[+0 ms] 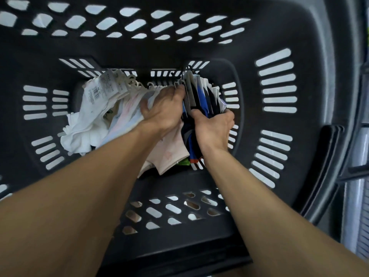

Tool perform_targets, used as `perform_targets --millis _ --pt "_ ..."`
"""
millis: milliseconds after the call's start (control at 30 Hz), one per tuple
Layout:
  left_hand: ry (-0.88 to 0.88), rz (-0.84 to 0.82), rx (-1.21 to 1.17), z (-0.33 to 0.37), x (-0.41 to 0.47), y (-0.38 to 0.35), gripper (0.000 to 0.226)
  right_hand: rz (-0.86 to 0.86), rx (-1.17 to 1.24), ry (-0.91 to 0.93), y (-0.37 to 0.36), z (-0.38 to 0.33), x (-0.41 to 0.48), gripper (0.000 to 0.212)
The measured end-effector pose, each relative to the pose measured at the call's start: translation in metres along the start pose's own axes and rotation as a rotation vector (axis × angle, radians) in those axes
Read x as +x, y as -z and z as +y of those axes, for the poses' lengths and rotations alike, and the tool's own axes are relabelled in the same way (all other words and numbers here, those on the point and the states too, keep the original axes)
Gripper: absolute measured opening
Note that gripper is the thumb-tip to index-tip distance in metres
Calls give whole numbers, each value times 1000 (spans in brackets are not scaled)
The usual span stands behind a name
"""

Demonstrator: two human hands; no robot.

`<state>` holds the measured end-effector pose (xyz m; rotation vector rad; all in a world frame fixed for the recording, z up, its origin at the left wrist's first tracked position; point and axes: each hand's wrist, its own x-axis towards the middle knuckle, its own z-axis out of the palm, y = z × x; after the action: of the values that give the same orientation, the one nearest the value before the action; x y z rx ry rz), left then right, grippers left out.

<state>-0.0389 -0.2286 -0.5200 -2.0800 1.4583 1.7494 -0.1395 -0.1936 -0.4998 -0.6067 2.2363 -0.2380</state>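
Single head-worn wide-angle view, straight down and close into a dark slotted basket (299, 47), over both forearms.

Your basket (299, 37) is charcoal black all over, its walls patterned with rows of straight slots and slanted holes that show pale grey-white. The white bundle (79, 134) is plain white, and its tags (97, 90) are white with black barcodes and print. You have pale pink socks (171, 152) with a faint darker pink mark, and pale blue socks (114, 124). The dark bundle (201, 96) mixes black, royal blue, grey and white; by it you see a bright green patch (184, 162) and an orange-red stripe (193, 161).
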Motion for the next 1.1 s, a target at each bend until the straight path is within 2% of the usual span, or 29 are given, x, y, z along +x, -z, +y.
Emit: perform_targets --millis 100,233,367,500,600,667,767,800,900,1000,1100 --pt "8 -22 -2 0 -1 3 50 -10 75 -68 -4 0 5 100" --pt "21 -42 -69 -1 -3 5 55 -63 -113 2 0 -2 13 96" --pt "26 -66 -198 -6 -3 5 59 -191 -140 17 0 -8 18 111" --pt "54 -93 -232 -10 -3 8 63 -188 -121 22 -1 -13 24 119" --pt "65 -103 -246 -14 1 8 67 -298 -144 39 1 -9 22 132" --pt "42 -158 -283 -16 3 8 68 -287 -168 45 2 -8 22 123" --pt "10 -193 -287 -17 6 8 70 -131 -225 77 -4 -12 29 75" --pt "7 -192 -279 -17 6 7 69 -110 -238 70 -8 -15 30 68" --pt "-7 -212 -291 -19 5 7 71 -89 -287 34 -20 -21 33 67" --pt "76 -195 -344 -23 6 8 78 -9 -374 102 -20 -15 35 55" --pt "105 -128 -362 -24 4 9 80 51 -400 161 -17 -7 33 52"
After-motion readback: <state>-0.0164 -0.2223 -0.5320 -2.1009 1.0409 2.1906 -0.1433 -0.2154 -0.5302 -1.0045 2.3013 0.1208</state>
